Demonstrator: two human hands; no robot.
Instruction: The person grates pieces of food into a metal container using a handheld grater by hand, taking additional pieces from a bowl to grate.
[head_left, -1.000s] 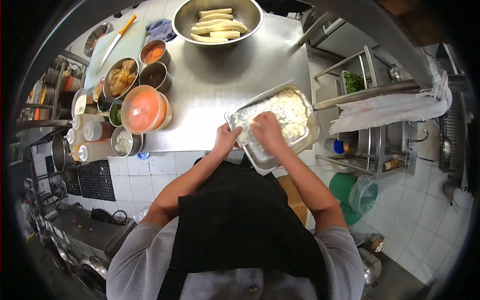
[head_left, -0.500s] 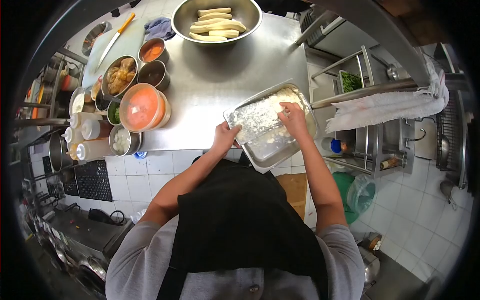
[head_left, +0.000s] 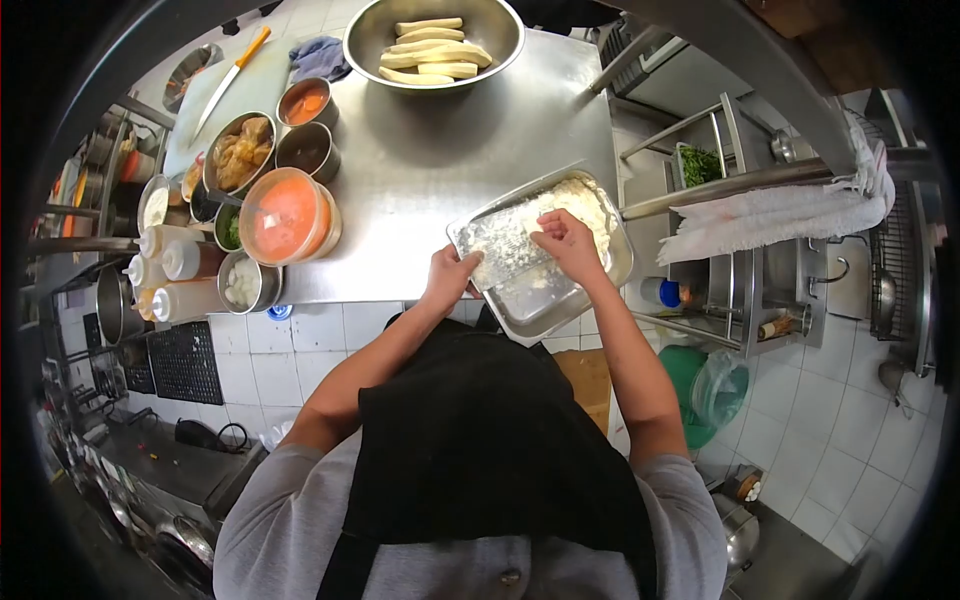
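A rectangular metal pan (head_left: 530, 327) sits at the table's near right edge, holding a heap of white gratings (head_left: 585, 200) that look like cheese. Slanting across it is a flat metal grater (head_left: 498, 232), speckled with white crumbs. My left hand (head_left: 450, 278) grips the grater's near left end, thumb on top and fingers mostly hidden beneath. Over the grater's middle, my right hand (head_left: 570, 245) is closed, fingertips pinching a small white piece that looks like cheese, largely covered by the fingers.
A steel bowl (head_left: 510, 62) of peeled plantains stands at the back. To the left are a tub of orange liquid (head_left: 285, 213), several metal containers, squeeze bottles (head_left: 185, 300) and a knife (head_left: 232, 83) on a cutting board (head_left: 200, 125). A towel (head_left: 770, 217) hangs on the right rail.
My right hand has moved left and slightly toward me along the grater, uncovering more of the white heap. My left hand and the pan stay in place.
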